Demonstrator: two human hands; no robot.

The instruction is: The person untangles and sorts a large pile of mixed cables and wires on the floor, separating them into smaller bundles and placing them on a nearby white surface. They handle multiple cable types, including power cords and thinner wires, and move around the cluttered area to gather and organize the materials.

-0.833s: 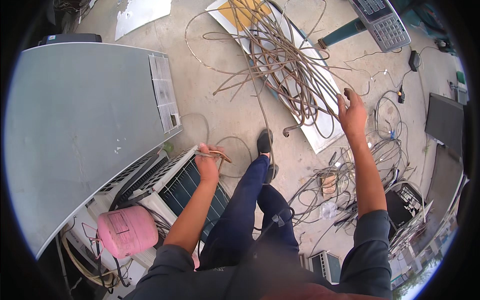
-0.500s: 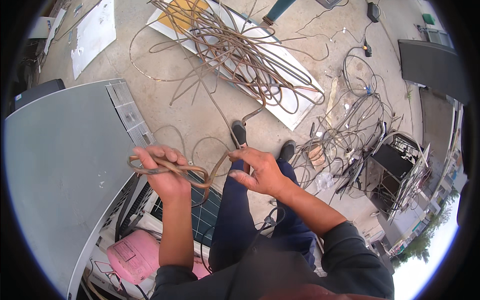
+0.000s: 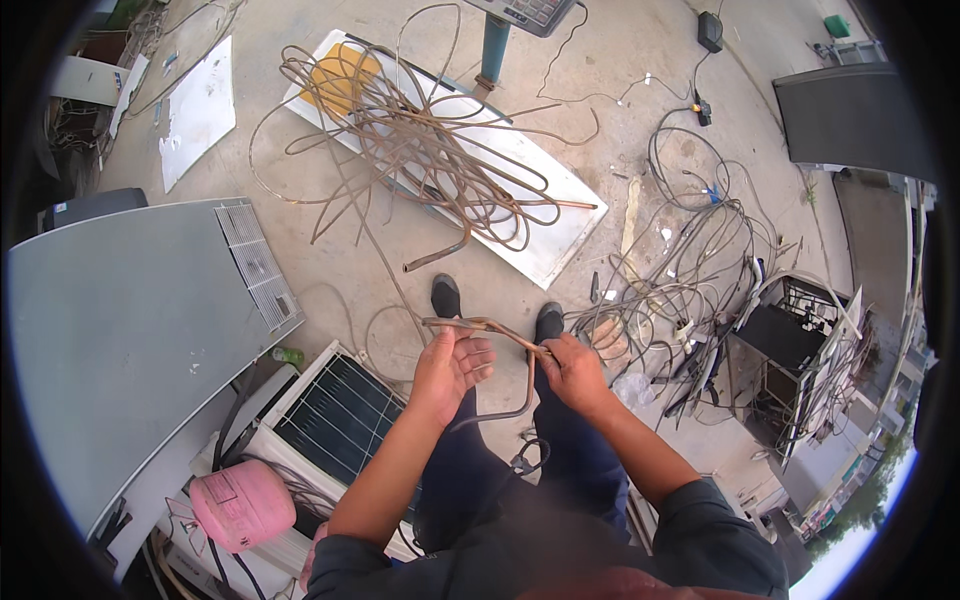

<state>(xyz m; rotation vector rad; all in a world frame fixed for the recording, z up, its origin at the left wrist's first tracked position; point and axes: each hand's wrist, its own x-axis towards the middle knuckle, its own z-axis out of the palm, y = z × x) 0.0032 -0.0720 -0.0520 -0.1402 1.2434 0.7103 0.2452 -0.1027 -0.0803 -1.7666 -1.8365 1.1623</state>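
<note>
A bent copper tube is in front of me above my legs, folded at a sharp corner on its right. My right hand is closed around that corner, thumb and fingers pinching it. My left hand is at the tube's other end, palm turned up and fingers stretched out, not wrapped around it; the tube passes by the thumb, and I cannot tell if they touch. A long thin tube runs from near this end toward a tangle of copper tubing, which lies across a white panel.
At the left stand a large grey panel, a white unit with a dark grille and a pink gas cylinder. Tangled cables and a black metal frame lie to the right. A scale stands at the far side.
Both hands have moved right, and the bent tube with them. My left hand has loosened from around the tube; my right hand has closed on its bend. My view has shifted slightly.
</note>
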